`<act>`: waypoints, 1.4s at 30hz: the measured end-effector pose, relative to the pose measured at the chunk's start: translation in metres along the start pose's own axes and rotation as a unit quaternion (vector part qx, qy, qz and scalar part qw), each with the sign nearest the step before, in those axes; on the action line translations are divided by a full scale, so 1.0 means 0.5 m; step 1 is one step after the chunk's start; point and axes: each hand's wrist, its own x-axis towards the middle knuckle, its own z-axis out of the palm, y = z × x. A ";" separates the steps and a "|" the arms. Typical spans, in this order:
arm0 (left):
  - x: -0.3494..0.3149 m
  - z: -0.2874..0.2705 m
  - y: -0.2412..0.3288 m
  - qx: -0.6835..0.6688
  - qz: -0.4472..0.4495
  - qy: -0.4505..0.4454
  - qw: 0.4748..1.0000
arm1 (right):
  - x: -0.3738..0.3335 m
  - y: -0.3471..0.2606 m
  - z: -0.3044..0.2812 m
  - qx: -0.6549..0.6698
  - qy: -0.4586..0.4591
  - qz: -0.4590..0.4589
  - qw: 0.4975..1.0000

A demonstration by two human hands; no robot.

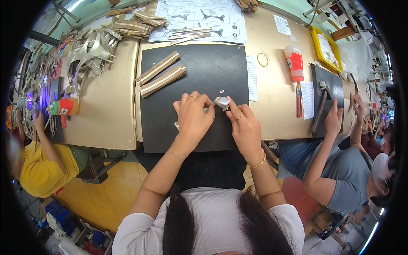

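Observation:
Over the black mat (193, 55), both hands meet at a small, shiny silvery-grey strap piece (221, 102). My right hand (247, 125) pinches its right side between thumb and forefinger. The fingers of my left hand (193, 117) are closed at its left side, hiding part of it. A pale end (177, 125) pokes out below the left hand; whether it belongs to the same piece I cannot tell. Beyond the left hand lie two bundles of brown strips with a white stripe, a farther bundle (158, 68) and a nearer bundle (163, 81). A tiny scrap (222, 92) rests near the piece.
Printed sheets (191, 17) with more strips lie at the back. To the right are a red-labelled bottle (293, 61), a red cutter (299, 102), a rubber band (262, 60) and a yellow tray (326, 49). White straps (91, 53) pile up far left. Co-workers sit on both sides.

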 end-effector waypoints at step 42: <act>-0.026 0.001 -0.022 0.028 0.086 0.080 0.993 | 0.012 -0.036 -0.018 -0.014 -0.022 -0.027 0.999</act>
